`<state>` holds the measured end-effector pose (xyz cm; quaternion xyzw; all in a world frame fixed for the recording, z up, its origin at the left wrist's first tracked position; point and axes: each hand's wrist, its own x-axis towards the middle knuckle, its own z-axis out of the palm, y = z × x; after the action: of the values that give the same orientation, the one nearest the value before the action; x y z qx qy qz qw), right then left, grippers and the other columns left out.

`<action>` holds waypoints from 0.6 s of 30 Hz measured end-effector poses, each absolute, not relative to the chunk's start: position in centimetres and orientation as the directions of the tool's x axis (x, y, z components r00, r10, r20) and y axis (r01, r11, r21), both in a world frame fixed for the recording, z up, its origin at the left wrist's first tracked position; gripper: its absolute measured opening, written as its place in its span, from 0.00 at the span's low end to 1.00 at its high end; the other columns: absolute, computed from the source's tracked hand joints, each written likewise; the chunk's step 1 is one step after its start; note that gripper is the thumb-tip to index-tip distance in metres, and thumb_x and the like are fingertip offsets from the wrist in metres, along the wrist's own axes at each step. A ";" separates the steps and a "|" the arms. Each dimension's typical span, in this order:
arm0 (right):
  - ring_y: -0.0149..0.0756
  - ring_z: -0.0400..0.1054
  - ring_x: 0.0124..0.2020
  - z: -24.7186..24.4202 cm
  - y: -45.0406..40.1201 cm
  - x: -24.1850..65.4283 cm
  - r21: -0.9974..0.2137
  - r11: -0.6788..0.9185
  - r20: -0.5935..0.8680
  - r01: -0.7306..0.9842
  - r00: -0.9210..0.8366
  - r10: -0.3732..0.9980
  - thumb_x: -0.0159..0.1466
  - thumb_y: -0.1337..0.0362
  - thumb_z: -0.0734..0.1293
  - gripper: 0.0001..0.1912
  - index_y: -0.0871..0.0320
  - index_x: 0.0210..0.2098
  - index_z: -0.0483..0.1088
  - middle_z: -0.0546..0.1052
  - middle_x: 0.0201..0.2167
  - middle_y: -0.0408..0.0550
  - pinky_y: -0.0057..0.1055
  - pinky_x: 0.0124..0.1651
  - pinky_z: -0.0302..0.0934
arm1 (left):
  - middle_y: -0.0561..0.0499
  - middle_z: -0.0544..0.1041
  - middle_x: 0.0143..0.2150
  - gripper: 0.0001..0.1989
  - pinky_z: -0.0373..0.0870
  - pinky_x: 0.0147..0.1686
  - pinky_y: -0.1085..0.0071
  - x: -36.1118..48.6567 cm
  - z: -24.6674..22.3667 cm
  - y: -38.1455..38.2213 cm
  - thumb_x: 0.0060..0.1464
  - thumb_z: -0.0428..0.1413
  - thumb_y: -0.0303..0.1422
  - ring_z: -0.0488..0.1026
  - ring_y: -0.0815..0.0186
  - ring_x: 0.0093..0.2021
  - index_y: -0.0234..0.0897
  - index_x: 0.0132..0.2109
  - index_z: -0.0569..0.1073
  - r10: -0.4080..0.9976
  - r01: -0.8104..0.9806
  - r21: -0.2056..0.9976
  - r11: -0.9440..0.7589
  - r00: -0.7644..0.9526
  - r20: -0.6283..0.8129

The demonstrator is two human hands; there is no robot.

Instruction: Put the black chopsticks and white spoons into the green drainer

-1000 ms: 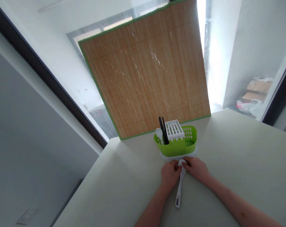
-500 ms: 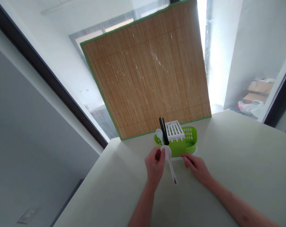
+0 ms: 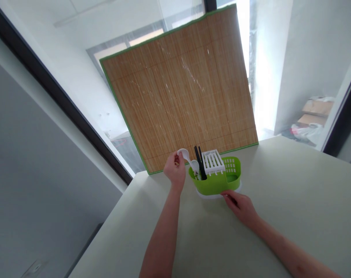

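Observation:
My left hand (image 3: 175, 168) is closed on the bowl of a white spoon (image 3: 184, 154). The spoon tilts, its handle pointing down at the left compartment of a green utensil holder (image 3: 210, 187). A second white spoon (image 3: 195, 166) and black chopsticks (image 3: 201, 164) stand in that same compartment. Across the middle of the holder lies a white slotted rack (image 3: 213, 160). At the front right, the fingers of my right hand (image 3: 241, 205) are closed on the edge of the holder's white base (image 3: 207, 196).
The holder stands on a pale table (image 3: 280, 200). Behind it, a bamboo mat (image 3: 178, 92) with green edging leans upright against the window. Cardboard boxes (image 3: 317, 110) lie beyond the glass on the right.
My left hand has moved up and to the left with the spoon, from in front of the holder to above its left end. My right hand has stayed at the base.

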<state>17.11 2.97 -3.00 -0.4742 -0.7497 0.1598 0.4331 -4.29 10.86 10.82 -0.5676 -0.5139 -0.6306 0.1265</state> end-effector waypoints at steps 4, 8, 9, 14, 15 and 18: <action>0.34 0.71 0.27 -3.0 2.9 17.0 -0.626 0.512 0.501 0.589 -0.199 0.842 0.66 0.58 0.55 0.16 0.57 0.39 0.72 0.78 0.28 0.45 0.29 0.33 0.62 | 0.53 0.75 0.27 0.13 0.62 0.29 0.76 -4.4 8.4 12.1 0.56 0.52 0.40 0.70 0.71 0.26 0.36 0.37 0.76 0.555 0.766 0.543 -0.344 -0.300 0.775; 0.34 0.71 0.28 -3.0 2.8 16.9 -0.607 0.524 0.500 0.597 -0.224 0.836 0.66 0.58 0.56 0.15 0.56 0.38 0.72 0.78 0.29 0.46 0.29 0.33 0.62 | 0.54 0.75 0.27 0.12 0.61 0.30 0.77 -4.6 6.7 12.4 0.56 0.52 0.37 0.70 0.71 0.27 0.37 0.41 0.75 0.670 0.794 0.548 -0.263 -0.258 0.696; 0.34 0.71 0.28 -3.1 2.8 16.9 -0.604 0.526 0.500 0.599 -0.230 0.835 0.66 0.58 0.56 0.15 0.56 0.38 0.72 0.78 0.29 0.46 0.29 0.34 0.61 | 0.54 0.75 0.28 0.12 0.60 0.30 0.77 -4.6 6.5 12.5 0.57 0.52 0.37 0.71 0.71 0.28 0.38 0.44 0.74 0.699 0.809 0.537 -0.239 -0.240 0.674; 0.34 0.71 0.28 -3.2 2.8 16.7 -0.589 0.538 0.498 0.603 -0.253 0.829 0.66 0.59 0.56 0.14 0.55 0.39 0.72 0.78 0.30 0.45 0.29 0.33 0.61 | 0.53 0.77 0.32 0.15 0.58 0.31 0.75 -4.4 5.9 12.4 0.60 0.49 0.38 0.71 0.68 0.32 0.45 0.52 0.72 0.833 0.898 0.416 -0.142 -0.119 0.541; 0.34 0.71 0.28 -3.2 2.8 16.7 -0.586 0.540 0.499 0.604 -0.256 0.828 0.66 0.59 0.56 0.14 0.55 0.39 0.71 0.78 0.30 0.45 0.29 0.33 0.61 | 0.52 0.77 0.33 0.16 0.59 0.31 0.74 -4.3 6.0 12.4 0.60 0.48 0.38 0.72 0.67 0.33 0.46 0.52 0.72 0.846 0.911 0.394 -0.121 -0.113 0.521; 0.35 0.72 0.29 -3.3 2.8 16.8 -0.578 0.544 0.499 0.608 -0.264 0.825 0.66 0.59 0.56 0.14 0.55 0.39 0.71 0.78 0.30 0.45 0.29 0.34 0.61 | 0.49 0.77 0.36 0.16 0.60 0.34 0.73 -4.2 6.2 12.3 0.61 0.46 0.40 0.72 0.64 0.38 0.44 0.51 0.73 0.854 0.942 0.327 -0.077 -0.108 0.509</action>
<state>16.77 2.80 -3.33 -0.4577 -0.7832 0.1363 0.3981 -4.20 12.30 6.18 -0.6643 -0.6758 -0.3115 0.0704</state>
